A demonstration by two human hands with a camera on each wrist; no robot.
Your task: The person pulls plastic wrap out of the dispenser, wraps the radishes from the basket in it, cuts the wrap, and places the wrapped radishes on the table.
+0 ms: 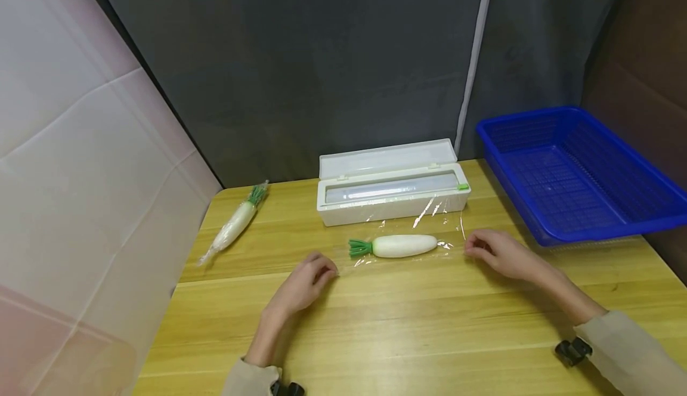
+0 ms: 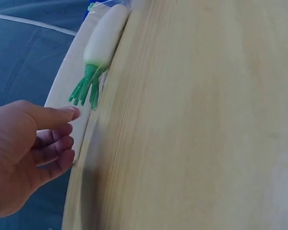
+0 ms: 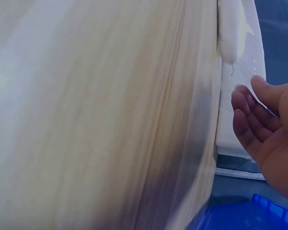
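A white radish (image 1: 405, 246) with green stalks lies crosswise on a sheet of clear plastic wrap (image 1: 370, 260). Beyond it stands a white wrap dispenser (image 1: 394, 209), its lid up and a roll inside; the sheet reaches from its front. My left hand (image 1: 305, 282) is by the stalk end and pinches the sheet's near left corner between thumb and finger. Past the radish's tip, my right hand (image 1: 499, 254) pinches the near right corner. The transparent film hardly shows at the fingertips. In the left wrist view the green stalks (image 2: 89, 86) are just beyond my thumb.
Another radish (image 1: 234, 226), wrapped in film, lies at the far left of the wooden table (image 1: 376, 336). A blue plastic basket (image 1: 585, 181) occupies the right back corner. Dark cloth (image 1: 300, 74) hangs behind, and a pale panel (image 1: 96, 175) borders the left side.
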